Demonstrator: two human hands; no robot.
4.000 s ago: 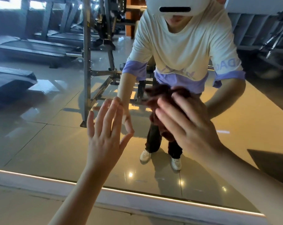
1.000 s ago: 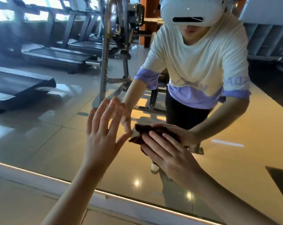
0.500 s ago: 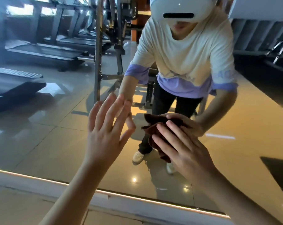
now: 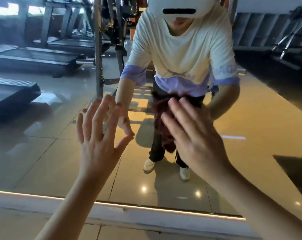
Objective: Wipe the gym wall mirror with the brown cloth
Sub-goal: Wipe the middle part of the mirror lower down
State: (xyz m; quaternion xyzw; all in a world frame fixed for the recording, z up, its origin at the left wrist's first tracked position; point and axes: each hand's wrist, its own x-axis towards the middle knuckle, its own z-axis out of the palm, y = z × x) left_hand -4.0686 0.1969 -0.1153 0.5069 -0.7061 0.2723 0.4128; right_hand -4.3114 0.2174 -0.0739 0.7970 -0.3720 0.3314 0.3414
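Head view: a person leans toward a gym wall mirror [image 4: 43, 153], the brown cloth [image 4: 161, 116] pinned to the glass under the flat, straight fingers of the right hand [image 4: 191, 135]. The cloth lies directly beneath that hand, bunched, its long axis running up and down, its edge showing left of the fingers. The left hand [image 4: 98, 139], just beside it to the left, is spread wide and holds nothing, fingertips on the glass. Both forearms reach forward; the right hand, alone on the cloth, looks set to carry the coming stroke.
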